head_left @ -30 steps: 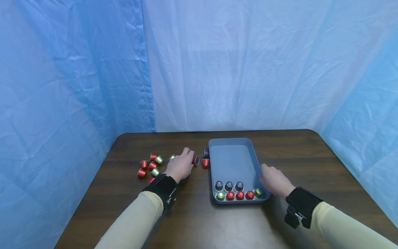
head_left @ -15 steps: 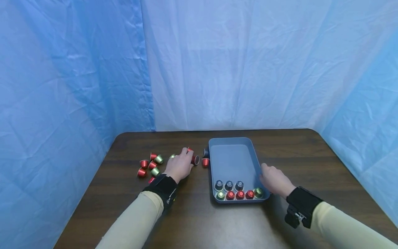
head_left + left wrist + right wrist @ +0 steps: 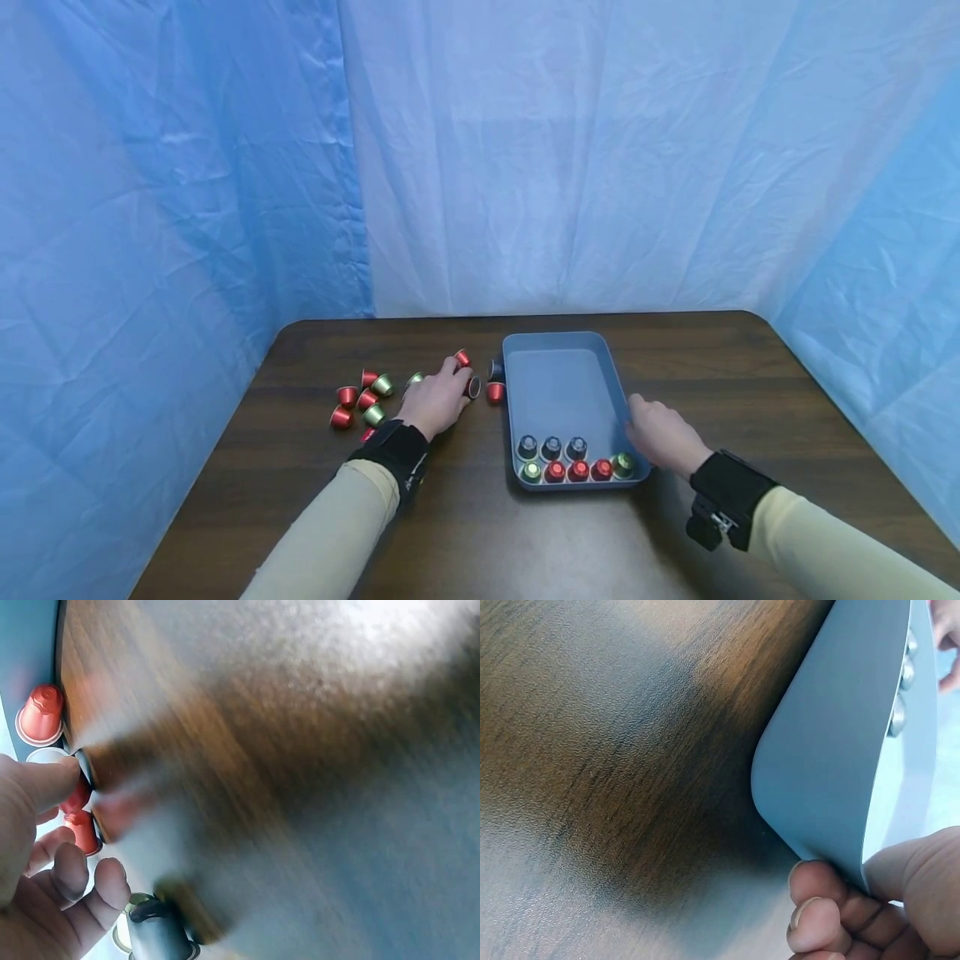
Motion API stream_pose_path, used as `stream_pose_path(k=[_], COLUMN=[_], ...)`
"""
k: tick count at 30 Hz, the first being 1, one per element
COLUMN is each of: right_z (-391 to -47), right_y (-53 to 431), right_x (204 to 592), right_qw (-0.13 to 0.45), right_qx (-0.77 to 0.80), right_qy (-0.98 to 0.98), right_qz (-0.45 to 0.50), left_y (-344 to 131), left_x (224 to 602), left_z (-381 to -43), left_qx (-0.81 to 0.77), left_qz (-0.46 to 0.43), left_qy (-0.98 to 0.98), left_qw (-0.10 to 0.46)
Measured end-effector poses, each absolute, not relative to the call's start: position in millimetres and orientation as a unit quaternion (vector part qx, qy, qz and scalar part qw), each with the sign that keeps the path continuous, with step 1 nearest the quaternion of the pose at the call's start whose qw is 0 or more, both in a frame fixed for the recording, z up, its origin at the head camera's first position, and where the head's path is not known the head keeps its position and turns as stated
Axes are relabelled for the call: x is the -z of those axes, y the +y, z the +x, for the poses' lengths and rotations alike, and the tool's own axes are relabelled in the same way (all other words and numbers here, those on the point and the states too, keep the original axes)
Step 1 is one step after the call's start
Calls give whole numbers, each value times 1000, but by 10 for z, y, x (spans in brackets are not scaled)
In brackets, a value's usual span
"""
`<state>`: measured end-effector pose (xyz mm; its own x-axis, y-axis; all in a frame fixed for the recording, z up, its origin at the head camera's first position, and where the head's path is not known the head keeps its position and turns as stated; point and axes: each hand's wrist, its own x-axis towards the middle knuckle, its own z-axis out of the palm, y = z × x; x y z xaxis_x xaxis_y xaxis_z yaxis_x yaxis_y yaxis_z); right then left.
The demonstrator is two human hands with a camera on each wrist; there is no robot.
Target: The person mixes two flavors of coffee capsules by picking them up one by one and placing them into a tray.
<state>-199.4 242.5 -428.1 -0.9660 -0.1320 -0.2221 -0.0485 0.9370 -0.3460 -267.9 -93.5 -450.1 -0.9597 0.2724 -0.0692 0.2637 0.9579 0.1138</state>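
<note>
My left hand (image 3: 437,403) is over the left part of the table. Its thumb and forefinger pinch a dark red coffee capsule (image 3: 472,387), mostly hidden by the thumb in the left wrist view. Just beyond its fingertips lies a brighter red capsule (image 3: 462,358). My right hand (image 3: 666,435) grips the right side of a grey-blue tray (image 3: 567,337), thumb inside the wall and curled fingers outside, as the right wrist view shows. In the tray's near end a front row of green and red capsules (image 3: 578,471) stands before three dark capsules (image 3: 552,448).
Several red and green capsules (image 3: 373,414) lie loose left of my left hand. Against the tray's left wall are a red capsule (image 3: 496,393) and a dark blue capsule (image 3: 497,369). The dark wooden table (image 3: 480,542) ends at blue-white sheets (image 3: 480,167).
My left fingers have shifted slightly, and the brighter red capsule beyond them has come into fuller view, slightly farther off. My right hand and the tray stay put.
</note>
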Motion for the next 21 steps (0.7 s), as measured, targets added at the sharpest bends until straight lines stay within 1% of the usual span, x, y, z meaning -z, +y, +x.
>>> stream_pose_path(k=[9,21], right_z=[-1990,-2000], right_y=[2422,2421], right_x=[4292,4297], right_qw=[117,124], right_qx=[163,152], right_qy=[979,980], right_qz=[-49,-44], left_y=[-923,-937], left_x=[4534,4534], left_z=[-2672,-2630], left_qx=[-39,-75], left_qz=[164,197], left_qy=[985,977], left_qw=[33,43])
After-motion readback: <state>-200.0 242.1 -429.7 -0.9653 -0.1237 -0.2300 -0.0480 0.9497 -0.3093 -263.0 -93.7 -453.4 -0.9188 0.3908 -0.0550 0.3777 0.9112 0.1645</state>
